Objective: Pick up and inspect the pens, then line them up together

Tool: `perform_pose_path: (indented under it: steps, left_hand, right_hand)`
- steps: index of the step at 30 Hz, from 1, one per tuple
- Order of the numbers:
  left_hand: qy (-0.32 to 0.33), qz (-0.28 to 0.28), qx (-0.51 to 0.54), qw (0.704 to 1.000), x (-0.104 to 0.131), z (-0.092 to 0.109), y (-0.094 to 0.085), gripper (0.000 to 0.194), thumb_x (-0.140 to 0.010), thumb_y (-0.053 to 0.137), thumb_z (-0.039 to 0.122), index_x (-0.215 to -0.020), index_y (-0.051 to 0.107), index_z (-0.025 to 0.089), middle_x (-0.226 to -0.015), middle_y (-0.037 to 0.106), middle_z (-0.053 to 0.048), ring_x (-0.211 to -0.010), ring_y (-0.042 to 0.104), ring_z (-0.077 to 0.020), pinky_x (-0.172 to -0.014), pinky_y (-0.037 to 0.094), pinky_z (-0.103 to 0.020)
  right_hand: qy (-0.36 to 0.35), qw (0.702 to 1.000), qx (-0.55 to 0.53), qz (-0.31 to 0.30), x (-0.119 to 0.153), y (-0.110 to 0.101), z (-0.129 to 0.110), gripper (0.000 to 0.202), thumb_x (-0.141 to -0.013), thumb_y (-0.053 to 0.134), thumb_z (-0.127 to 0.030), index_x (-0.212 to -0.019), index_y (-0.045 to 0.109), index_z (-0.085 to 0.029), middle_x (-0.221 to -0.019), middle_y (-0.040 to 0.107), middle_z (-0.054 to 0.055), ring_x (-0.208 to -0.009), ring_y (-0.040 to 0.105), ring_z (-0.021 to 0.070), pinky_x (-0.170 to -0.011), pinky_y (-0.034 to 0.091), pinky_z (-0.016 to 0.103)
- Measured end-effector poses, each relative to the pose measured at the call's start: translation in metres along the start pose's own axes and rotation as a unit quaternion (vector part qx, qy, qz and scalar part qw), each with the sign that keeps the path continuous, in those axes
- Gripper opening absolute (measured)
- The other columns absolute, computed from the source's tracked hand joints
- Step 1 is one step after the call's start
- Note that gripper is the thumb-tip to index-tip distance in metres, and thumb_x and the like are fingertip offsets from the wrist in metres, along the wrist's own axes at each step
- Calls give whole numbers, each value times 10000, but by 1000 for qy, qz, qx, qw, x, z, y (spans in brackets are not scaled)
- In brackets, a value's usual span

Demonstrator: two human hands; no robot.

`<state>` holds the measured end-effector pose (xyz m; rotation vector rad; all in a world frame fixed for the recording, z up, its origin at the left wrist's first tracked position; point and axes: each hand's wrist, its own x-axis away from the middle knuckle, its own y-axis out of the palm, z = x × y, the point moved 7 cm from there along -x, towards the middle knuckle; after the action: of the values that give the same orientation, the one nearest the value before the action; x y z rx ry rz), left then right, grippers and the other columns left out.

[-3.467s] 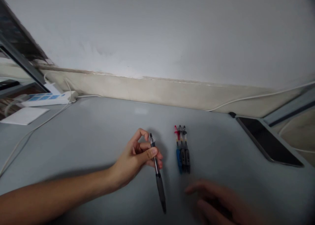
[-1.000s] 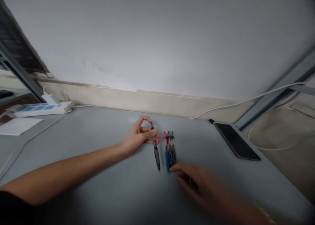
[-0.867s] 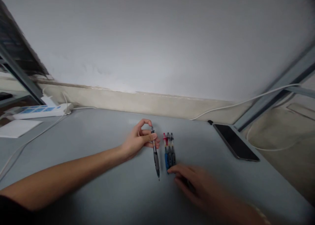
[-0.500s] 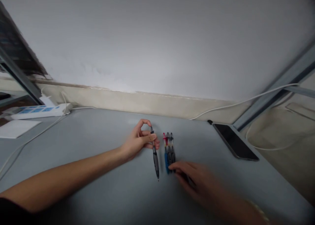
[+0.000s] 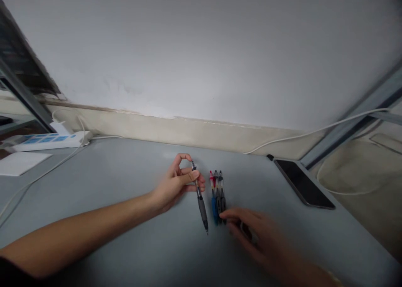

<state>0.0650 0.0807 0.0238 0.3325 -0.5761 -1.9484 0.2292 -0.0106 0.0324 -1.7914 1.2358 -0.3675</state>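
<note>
I'm seeing the held pen slanting mid-surface, its far end leaning left and its pointed tip facing near. It's showing a clear barrel with dark parts inside, a grey grip and a dark nose with a small tip sticking out. The left hand is pinching its barrel, thumb on top, other fingers closing behind, forefinger curling over to the far end. The right hand is half-curling, forefinger and thumb sitting slightly apart by the near ends of the other pens; I can't tell whether it's touching or holding anything.

Just right of the held pen, the blue-gripped pen with a red top is lying beside two grey-gripped pens on the grey surface. A dark flat device is lying far right.

The thumb is covering part of the barrel, forefinger hiding the far end. The right hand is blurring, its wrist dimming toward the near edge, and it's overlapping the grey pens' near ends. Any barrel print is too small to read.
</note>
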Motion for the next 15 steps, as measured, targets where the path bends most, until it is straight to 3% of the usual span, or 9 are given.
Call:
perform_pose_path:
  steps: [4, 7, 10, 15]
  left_hand:
    - [-39, 1, 68, 997, -1, -5, 1, 164, -886, 705, 169, -991, 579, 158, -761, 667, -22, -678, 641, -121, -713, 523, -251]
    - [-79, -25, 118, 989, 1, -7, 9, 63, -954, 606, 211, -909, 598, 167, -745, 595, -9, -654, 586, -113, -701, 497, -256]
    - [-112, -52, 157, 980, 6, -4, 19, 230, -1010, 466, 307, -860, 594, 188, -646, 469, 19, -579, 482, -122, -648, 456, -263]
    - [-157, -77, 177, 969, 13, -3, 28, 514, -977, 347, 478, -604, 512, 165, -581, 308, 30, -542, 332, -135, -604, 408, -273]
  right_hand:
    - [3, 999, -27, 25, 4, 1, 8, 237, -940, 487, -153, -1083, 669, -205, -743, 714, 26, -562, 648, 171, -564, 512, 282]
    - [0, 998, -49, 40, 7, 3, 13, 228, -950, 482, -179, -1094, 653, -226, -711, 694, 4, -535, 633, 169, -546, 514, 283]
    - [-1, 997, -60, 48, 10, 4, 14, 227, -956, 499, -181, -1110, 640, -267, -726, 697, -13, -534, 630, 166, -542, 510, 280]
    - [-6, 996, -69, 48, 13, 4, 13, 250, -953, 520, -157, -1130, 627, -297, -758, 695, -27, -579, 648, 160, -585, 519, 279]
